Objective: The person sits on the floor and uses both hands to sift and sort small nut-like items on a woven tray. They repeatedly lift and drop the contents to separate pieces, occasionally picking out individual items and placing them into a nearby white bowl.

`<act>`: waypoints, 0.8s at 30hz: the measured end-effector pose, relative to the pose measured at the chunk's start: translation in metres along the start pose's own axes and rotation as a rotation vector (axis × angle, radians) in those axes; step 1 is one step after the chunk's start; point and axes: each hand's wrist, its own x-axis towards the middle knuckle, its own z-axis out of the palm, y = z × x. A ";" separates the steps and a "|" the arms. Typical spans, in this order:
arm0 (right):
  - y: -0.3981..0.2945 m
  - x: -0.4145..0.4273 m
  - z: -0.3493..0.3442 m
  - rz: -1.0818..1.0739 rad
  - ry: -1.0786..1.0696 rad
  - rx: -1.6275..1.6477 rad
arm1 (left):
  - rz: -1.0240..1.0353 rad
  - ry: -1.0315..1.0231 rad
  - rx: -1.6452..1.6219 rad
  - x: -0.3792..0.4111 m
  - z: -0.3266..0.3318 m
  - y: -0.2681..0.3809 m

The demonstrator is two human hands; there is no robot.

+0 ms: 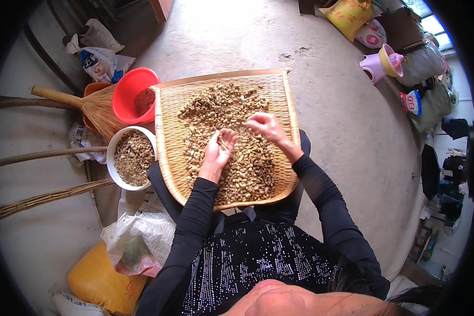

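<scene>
A woven winnowing basket (168,130) rests across my lap, with unshelled peanuts (249,179) spread over its middle. My left hand (220,148) is palm up above them, fingers curled around a few peanut pieces. To its right, my right hand (266,127) hovers over the peanuts with its fingertips pinched together; whether something small is between them is hidden. A white bucket (110,152) full of peanuts or shells stands beside the basket on the left. Behind it is a red plastic basin (120,108) with dark red bits at its bottom.
A straw broom (98,110) leans by the red basin. Wooden poles (47,157) and a bundle of canes reach in from the left wall. Plastic bags and a yellow sack (102,278) lie at lower left. A purple stool (373,67) and more sacks line the right side.
</scene>
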 end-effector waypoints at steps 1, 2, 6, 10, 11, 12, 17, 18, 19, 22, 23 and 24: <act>-0.005 -0.006 0.012 0.008 -0.069 -0.023 | -0.021 0.032 0.018 -0.004 0.011 -0.007; -0.016 -0.012 0.025 -0.156 -0.065 -0.139 | -0.025 0.006 0.013 -0.002 0.008 -0.009; 0.001 0.023 0.027 -0.266 0.173 -0.347 | -0.054 0.041 -0.074 -0.009 0.008 -0.006; 0.037 0.078 -0.001 -0.352 0.437 -0.717 | -0.014 0.007 -0.175 -0.012 0.005 0.025; 0.038 0.083 -0.002 -0.303 0.445 -0.817 | 0.028 -0.047 -0.224 -0.011 0.006 0.043; 0.041 0.091 -0.001 -0.280 0.425 -0.913 | 0.117 -0.096 -0.205 -0.007 0.003 0.066; 0.035 0.108 0.014 -0.253 0.310 -1.108 | 0.460 -0.183 -0.086 0.012 0.008 0.264; 0.041 0.107 0.005 -0.218 0.308 -1.127 | 0.534 0.078 0.112 0.017 0.031 0.279; 0.047 0.104 -0.001 -0.183 0.304 -1.141 | 0.603 0.337 0.320 0.017 0.055 0.291; 0.039 0.106 0.004 -0.317 0.327 -0.891 | 1.105 0.472 1.103 0.014 0.048 0.339; 0.038 0.107 0.003 -0.350 0.340 -0.787 | 1.217 0.559 1.388 0.015 0.048 0.341; 0.040 0.107 -0.008 -0.236 0.316 -0.534 | 1.305 0.627 1.681 0.021 0.056 0.328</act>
